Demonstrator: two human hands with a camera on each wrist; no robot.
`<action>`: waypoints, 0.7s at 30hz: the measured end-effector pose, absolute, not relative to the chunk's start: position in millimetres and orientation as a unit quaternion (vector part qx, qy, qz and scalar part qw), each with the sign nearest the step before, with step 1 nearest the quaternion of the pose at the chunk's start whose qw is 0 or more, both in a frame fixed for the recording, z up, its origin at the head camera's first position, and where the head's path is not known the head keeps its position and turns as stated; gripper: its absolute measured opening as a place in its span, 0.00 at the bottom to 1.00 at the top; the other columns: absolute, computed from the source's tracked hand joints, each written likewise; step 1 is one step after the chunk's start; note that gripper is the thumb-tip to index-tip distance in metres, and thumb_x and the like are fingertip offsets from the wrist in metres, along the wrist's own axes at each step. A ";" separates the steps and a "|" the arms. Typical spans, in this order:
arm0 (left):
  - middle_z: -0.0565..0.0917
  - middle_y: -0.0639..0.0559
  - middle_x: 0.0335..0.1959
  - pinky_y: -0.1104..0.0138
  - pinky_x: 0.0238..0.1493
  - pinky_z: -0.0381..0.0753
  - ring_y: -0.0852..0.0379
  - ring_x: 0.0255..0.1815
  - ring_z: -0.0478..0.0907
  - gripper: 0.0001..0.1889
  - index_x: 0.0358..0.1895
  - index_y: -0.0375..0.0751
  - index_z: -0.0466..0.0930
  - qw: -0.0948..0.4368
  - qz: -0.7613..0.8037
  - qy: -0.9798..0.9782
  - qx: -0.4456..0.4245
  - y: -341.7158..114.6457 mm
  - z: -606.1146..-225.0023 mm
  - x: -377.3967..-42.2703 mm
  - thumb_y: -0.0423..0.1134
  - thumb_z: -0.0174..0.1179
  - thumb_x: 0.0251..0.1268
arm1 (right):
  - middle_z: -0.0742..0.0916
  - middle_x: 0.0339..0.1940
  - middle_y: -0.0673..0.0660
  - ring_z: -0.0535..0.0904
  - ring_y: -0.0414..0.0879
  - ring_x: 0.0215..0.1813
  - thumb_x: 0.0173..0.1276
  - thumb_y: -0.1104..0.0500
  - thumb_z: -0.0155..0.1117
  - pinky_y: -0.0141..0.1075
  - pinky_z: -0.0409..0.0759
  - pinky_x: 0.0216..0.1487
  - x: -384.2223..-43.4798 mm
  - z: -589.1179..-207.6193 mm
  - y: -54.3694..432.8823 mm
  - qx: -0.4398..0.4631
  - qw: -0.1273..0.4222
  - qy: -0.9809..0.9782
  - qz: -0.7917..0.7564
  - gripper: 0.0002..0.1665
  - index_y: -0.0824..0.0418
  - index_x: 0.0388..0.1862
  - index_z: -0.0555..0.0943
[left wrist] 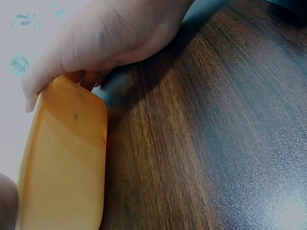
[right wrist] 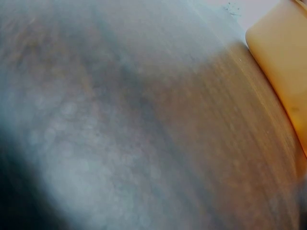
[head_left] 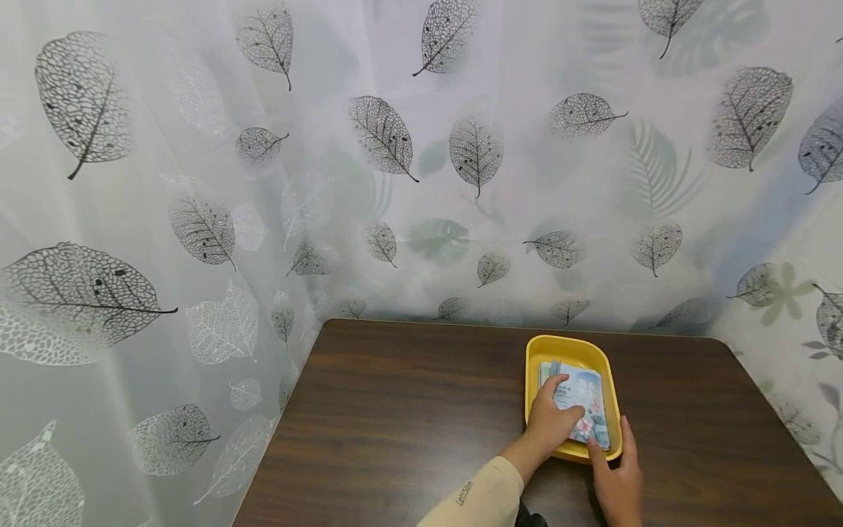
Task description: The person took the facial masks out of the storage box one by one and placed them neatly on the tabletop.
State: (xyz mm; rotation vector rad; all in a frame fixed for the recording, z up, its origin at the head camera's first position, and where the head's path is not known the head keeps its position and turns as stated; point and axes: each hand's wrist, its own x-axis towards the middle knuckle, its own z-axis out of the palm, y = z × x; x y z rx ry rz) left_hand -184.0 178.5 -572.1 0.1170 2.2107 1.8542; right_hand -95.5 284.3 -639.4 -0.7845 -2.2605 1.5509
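On dark bench (head_left: 395, 395), with left hand (head_left: 548, 428) spread over packets (head_left: 588, 391) in yellow tray (head_left: 571, 350) at four o'clock and right hand (head_left: 619, 483) gripping its five-o'clock corner, best pinched by edges, probably light and slippery.

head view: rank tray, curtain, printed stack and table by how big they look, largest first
1. curtain
2. table
3. tray
4. printed stack, partly hidden by the left hand but fitting inside the tray
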 end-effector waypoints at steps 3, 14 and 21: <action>0.76 0.66 0.65 0.59 0.67 0.74 0.60 0.62 0.74 0.30 0.65 0.61 0.76 0.127 0.639 0.757 0.043 177.4 -572.4 -184.3 0.39 0.69 0.58 | 0.56 0.85 0.67 0.54 0.72 0.81 0.76 0.41 0.58 0.71 0.51 0.76 -95.7 -638.7 283.3 -0.271 0.147 -0.785 0.537 0.51 0.45 0.86 0.42; 0.63 0.54 0.80 0.58 0.77 0.66 0.53 0.80 0.61 0.31 0.65 0.55 0.77 0.128 0.633 0.759 0.082 172.0 -571.5 -186.8 0.38 0.72 0.54 | 0.55 0.84 0.68 0.54 0.73 0.80 0.76 0.42 0.58 0.70 0.51 0.76 -96.3 -640.2 283.4 -0.269 0.143 -0.782 0.544 0.51 0.45 0.86 0.41; 0.74 0.58 0.73 0.64 0.72 0.72 0.61 0.72 0.70 0.29 0.67 0.49 0.79 0.175 0.627 0.753 0.099 172.9 -572.9 -187.5 0.37 0.71 0.59 | 0.57 0.84 0.68 0.55 0.73 0.80 0.76 0.42 0.58 0.70 0.52 0.76 -96.0 -639.0 283.4 -0.280 0.145 -0.785 0.534 0.50 0.45 0.86 0.42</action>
